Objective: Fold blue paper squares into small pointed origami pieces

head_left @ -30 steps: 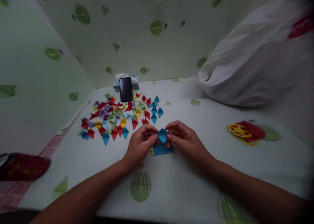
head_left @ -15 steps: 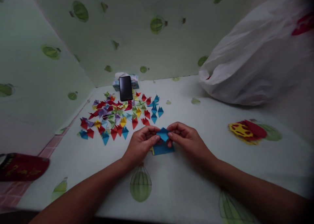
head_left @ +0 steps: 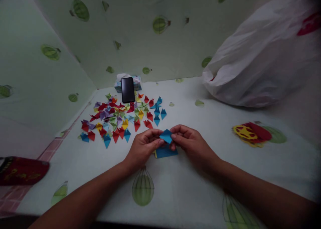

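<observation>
A small blue folded paper is pinched between both hands near the middle of the table. My left hand grips its left corner between thumb and fingers. On the opposite corner, my right hand is closed in a pinch. Just below lies a stack of blue paper squares with a yellow edge showing at its left; the hands hide its upper part. Beyond my left hand spreads a group of folded paper pieces in red, blue, yellow, green and purple.
A black phone leans on a tissue box at the back. At the right stands a large white plastic bag, with red and yellow cut-outs before it. A dark red packet lies at the left edge.
The blue paper has turned slightly and shows a more even diamond shape. Both hands keep their pinch in nearly the same place. The whole view has shifted very slightly.
</observation>
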`<state>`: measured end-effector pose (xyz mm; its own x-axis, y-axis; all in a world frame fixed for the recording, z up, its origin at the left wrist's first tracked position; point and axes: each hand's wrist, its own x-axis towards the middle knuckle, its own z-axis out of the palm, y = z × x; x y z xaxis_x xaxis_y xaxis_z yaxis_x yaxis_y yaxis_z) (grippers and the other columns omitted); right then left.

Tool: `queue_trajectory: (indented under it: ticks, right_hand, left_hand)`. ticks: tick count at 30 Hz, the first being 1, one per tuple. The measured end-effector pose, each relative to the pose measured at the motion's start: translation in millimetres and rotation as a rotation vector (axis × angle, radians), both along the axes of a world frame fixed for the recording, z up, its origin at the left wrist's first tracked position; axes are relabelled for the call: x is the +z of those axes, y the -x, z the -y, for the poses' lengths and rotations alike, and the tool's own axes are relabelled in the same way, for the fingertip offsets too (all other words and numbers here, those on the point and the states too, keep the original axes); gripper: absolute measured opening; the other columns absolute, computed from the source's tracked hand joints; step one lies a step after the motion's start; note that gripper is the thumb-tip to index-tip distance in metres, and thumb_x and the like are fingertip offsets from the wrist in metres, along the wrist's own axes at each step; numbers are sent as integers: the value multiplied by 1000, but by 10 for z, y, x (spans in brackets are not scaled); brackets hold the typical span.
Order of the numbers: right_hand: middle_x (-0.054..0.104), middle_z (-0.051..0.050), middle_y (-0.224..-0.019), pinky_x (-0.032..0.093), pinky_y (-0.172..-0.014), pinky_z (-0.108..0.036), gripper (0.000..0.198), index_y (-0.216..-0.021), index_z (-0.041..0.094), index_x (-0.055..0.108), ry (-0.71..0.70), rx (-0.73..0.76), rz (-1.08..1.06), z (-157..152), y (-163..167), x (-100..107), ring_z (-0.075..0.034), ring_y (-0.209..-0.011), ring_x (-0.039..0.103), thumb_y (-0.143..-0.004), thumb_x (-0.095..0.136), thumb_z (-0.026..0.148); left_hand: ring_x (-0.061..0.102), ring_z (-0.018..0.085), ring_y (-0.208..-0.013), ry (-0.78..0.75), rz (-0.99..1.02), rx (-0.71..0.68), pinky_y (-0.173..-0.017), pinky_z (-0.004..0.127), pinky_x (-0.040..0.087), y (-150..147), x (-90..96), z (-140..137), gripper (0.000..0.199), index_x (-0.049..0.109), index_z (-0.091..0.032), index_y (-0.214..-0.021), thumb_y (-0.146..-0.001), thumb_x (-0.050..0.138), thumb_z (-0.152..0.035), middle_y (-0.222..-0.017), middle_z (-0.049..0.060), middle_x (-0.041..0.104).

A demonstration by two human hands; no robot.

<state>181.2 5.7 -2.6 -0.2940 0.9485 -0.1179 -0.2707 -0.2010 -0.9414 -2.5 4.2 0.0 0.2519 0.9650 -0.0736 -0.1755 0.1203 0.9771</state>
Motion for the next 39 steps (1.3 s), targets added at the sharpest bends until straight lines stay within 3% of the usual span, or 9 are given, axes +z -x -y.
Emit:
queue_trajectory:
  ticks: [10, 18, 39]
  right_hand:
    - [67, 2, -68, 47, -69, -29, 28, -97, 18, 64, -1, 72, -9, 5, -10, -24, -13, -63, 61, -78, 78, 34]
    - [67, 2, -66, 47, -68, -30, 25, -95, 19, 65, -21, 62, 24, 20, -6, 13, -13, -62, 61, -80, 75, 35]
    - [68, 1, -70, 48, -66, -28, 24, -93, 18, 65, -28, 66, 4, 7, -15, 14, -11, -60, 61, -80, 76, 35]
  left_hand:
    - [71, 13, -74, 11, 5, 1, -75, 24, 57, 28, -3, -6, 27, 73, -16, -94, -76, 82, -34, -81, 3, 76]
    - [71, 15, -74, 14, 1, -9, -78, 30, 57, 33, -6, -16, 28, 72, -15, -95, -76, 81, -33, -82, 4, 76]
    - [72, 15, -76, 36, 12, -26, -78, 29, 57, 20, -6, -11, 28, 71, -16, -93, -72, 84, -29, -82, 3, 76]
